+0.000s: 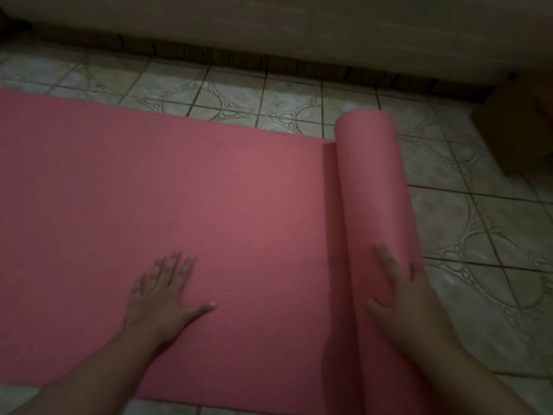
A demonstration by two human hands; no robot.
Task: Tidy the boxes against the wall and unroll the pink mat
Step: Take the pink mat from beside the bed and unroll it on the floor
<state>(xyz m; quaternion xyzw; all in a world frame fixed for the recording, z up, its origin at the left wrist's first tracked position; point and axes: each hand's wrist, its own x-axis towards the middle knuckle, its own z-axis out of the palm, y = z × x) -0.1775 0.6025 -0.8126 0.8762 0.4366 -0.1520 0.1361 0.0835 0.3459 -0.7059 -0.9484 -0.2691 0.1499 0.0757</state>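
Observation:
The pink mat (185, 205) lies mostly flat on the tiled floor, spread from the left edge to the middle. Its rolled part (374, 187) forms a thick cylinder on the right, running from near to far. My left hand (163, 290) presses flat on the unrolled mat, fingers spread. My right hand (401, 298) rests on the near end of the roll, palm down, fingers extended along it. A brown cardboard box (520, 124) stands at the far right near the wall, partly cut off by the frame edge.
Patterned grey floor tiles (466, 223) extend to the right of the roll and behind the mat. A pale wall (299, 28) with a dark baseboard runs across the back. The light is dim.

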